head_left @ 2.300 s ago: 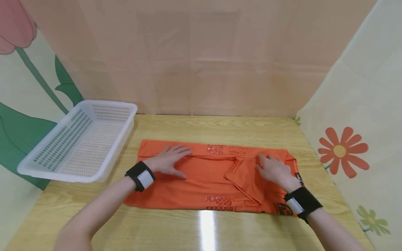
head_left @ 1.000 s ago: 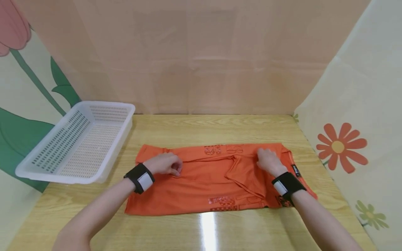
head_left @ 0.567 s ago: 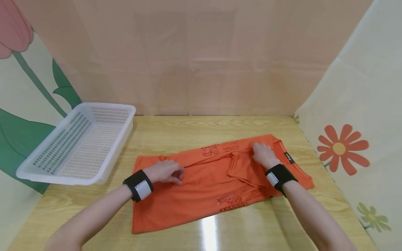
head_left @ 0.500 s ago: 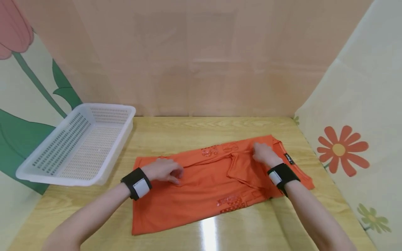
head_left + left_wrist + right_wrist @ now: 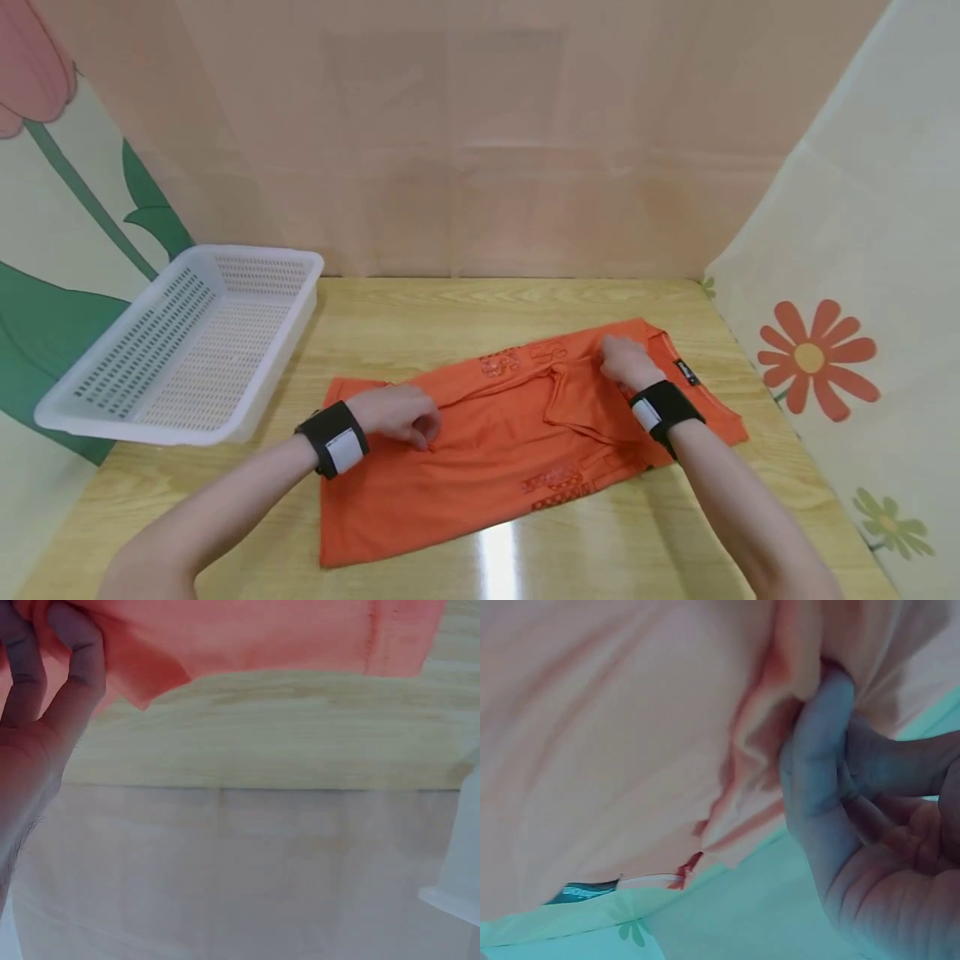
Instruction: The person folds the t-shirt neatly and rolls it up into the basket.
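Observation:
An orange T-shirt (image 5: 480, 471), folded lengthwise with one sleeve (image 5: 588, 404) turned inward, lies slanted on the table. Its hem end is at the left, its neckline with a black label (image 5: 687, 372) at the right. My left hand (image 5: 397, 414) pinches the cloth near the hem end; in the left wrist view, bent fingers (image 5: 81, 664) draw the shirt (image 5: 262, 637) into folds. Near the neckline my right hand (image 5: 628, 362) grips the upper layer beside the sleeve. Bunched fabric (image 5: 754, 742) shows between finger and thumb in the right wrist view.
A white perforated plastic basket (image 5: 258, 392) stands at the table's left, with no contents visible. The wooden table (image 5: 480, 312) meets a plain pinkish cloth backdrop (image 5: 487, 167) behind. Flower-printed sheets hang at both sides, and each wrist wears a black strap (image 5: 333, 439).
Both hands, earlier spread over the shirt, have curled their fingers onto the cloth. The shirt has turned: its hem end came nearer to me and its neckline end moved farther away.

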Motion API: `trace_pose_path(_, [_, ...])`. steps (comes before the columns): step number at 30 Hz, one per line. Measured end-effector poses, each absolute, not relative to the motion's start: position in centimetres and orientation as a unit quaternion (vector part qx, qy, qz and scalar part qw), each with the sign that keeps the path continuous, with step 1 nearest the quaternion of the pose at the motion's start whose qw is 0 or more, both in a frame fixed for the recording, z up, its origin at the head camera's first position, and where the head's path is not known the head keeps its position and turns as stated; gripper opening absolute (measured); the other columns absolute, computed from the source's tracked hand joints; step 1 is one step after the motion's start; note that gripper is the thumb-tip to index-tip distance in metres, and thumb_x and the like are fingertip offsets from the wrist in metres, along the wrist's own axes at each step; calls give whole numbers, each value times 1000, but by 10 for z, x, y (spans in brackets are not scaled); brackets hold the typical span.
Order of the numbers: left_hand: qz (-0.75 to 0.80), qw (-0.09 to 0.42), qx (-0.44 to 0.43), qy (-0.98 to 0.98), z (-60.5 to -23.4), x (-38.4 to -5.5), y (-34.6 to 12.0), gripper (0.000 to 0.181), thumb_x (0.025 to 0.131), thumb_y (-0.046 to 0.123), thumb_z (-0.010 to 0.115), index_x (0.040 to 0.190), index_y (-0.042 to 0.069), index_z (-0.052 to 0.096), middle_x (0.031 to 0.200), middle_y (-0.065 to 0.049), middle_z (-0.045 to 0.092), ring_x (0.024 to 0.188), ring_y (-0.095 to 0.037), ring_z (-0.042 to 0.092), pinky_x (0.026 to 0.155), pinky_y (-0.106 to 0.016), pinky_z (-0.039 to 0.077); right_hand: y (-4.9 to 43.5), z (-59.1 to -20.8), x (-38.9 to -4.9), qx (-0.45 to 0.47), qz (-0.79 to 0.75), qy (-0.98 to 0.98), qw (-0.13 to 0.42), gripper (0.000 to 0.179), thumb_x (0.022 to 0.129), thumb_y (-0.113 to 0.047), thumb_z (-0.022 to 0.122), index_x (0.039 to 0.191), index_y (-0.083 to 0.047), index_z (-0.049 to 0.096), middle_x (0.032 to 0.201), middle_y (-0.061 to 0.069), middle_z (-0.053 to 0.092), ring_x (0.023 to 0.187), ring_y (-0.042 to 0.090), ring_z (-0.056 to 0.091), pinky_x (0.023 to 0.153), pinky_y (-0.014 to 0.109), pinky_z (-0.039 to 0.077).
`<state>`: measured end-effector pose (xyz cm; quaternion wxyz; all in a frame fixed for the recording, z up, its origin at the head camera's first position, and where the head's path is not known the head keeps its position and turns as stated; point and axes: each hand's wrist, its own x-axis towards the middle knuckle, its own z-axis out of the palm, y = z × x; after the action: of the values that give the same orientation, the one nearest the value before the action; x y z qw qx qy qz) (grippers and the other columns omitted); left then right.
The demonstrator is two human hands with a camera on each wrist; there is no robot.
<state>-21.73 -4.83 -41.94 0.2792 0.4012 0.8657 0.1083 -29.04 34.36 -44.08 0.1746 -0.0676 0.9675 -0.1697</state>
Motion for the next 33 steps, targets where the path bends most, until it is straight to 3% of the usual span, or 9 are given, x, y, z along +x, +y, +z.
trace_pose_path(6, [121, 276, 376, 876, -416, -197, -33, 11, 87, 21, 80, 82, 19, 69, 74, 10, 60, 70, -5, 52, 67, -20, 44, 334, -445, -305, -69, -135, 981, 120, 9, 92, 3, 51, 94, 2, 60, 78, 15, 58, 66, 29, 55, 55, 34, 41])
trace_pose_path(13, [139, 256, 369, 883, -414, -172, -21, 12, 88, 16, 78, 82, 17, 68, 72, 9, 57, 66, -6, 49, 64, -20, 41, 306, -448, -327, -61, -103, 988, 99, 11, 96, 0, 52, 101, 0, 62, 98, 24, 65, 87, 43, 62, 71, 52, 51])
trace_pose_path(18, [125, 235, 378, 887, -415, -160, -16, 12, 89, 21, 78, 83, 21, 67, 69, 12, 52, 64, -5, 47, 59, -21, 38, 292, -450, -338, -80, -98, 988, 91, 10, 98, -3, 53, 104, -1, 61, 101, 22, 66, 90, 42, 64, 75, 52, 53])
trace_pose_path(22, [89, 203, 411, 884, -412, -162, -16, 14, 85, 30, 82, 84, 25, 68, 70, 11, 56, 63, -4, 47, 56, -21, 35, 295, -442, -341, -69, -104, 982, 139, 13, 99, -6, 50, 109, -1, 56, 99, 20, 60, 86, 37, 59, 71, 45, 47])
trace_pose_path(24, [74, 197, 432, 877, -411, -167, -14, 16, 83, 34, 83, 85, 25, 69, 72, 10, 58, 62, -3, 46, 55, -20, 34, 300, -434, -340, -54, -108, 974, 190, 27, 100, -9, 47, 124, 2, 51, 107, 23, 56, 91, 37, 55, 76, 45, 43])
trace_pose_path(27, [56, 205, 458, 863, -413, -178, -9, 19, 82, 38, 83, 86, 26, 70, 74, 11, 61, 62, -2, 46, 54, -18, 33, 305, -423, -338, -34, -105, 958, 265, 54, 101, -12, 41, 150, 5, 29, 136, 34, 46, 112, 43, 50, 91, 51, 40])
trace_pose_path(29, [44, 215, 472, 854, -415, -185, -5, 21, 82, 41, 83, 87, 26, 69, 73, 12, 59, 61, -2, 46, 53, -18, 31, 306, -421, -338, -41, -101, 951, 288, 63, 101, -13, 40, 155, 8, 16, 149, 36, 37, 122, 44, 45, 98, 52, 37])
trace_pose_path(31, [32, 223, 482, 847, -417, -191, -2, 22, 80, 43, 84, 87, 28, 68, 72, 13, 57, 61, -3, 46, 53, -19, 30, 303, -422, -339, -45, -98, 952, 286, 60, 99, -11, 41, 153, 8, 22, 147, 36, 40, 122, 44, 48, 100, 52, 40])
trace_pose_path(33, [20, 227, 489, 842, -418, -195, 1, 24, 79, 44, 85, 87, 29, 68, 72, 14, 55, 61, -4, 47, 52, -20, 30, 298, -428, -340, -56, -99, 957, 268, 46, 98, -8, 42, 141, 9, 38, 129, 33, 53, 109, 42, 55, 93, 48, 43])
